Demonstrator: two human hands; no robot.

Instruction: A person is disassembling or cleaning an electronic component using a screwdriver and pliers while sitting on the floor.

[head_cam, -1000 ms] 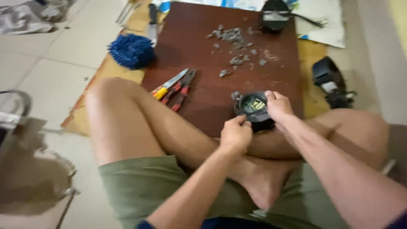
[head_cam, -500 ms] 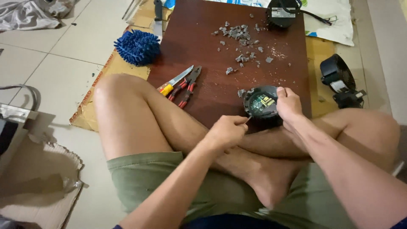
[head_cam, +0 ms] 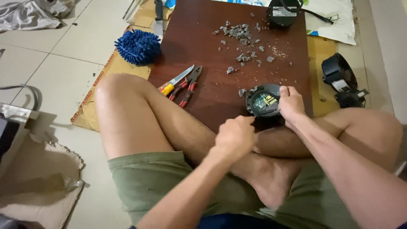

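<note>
Hands work apart: right hand [head_cam: 290,104] clamped on a round black device [head_cam: 263,101], left hand [head_cam: 235,135] fisted just beside it, pliers [head_cam: 188,85] farther left.

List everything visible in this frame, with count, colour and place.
round device: 1, black, green board inside, board's near edge
grey fragments: many, scattered on board
wooden board: 1, dark brown, on cardboard
pliers: 1, red handles, board's left
knife: 1, yellow-red handle, beside pliers
duster mitt: 1, blue, left of board
black units: 2, board's far edge, floor right
left hand: fist, by device
right hand: grip on device
</note>
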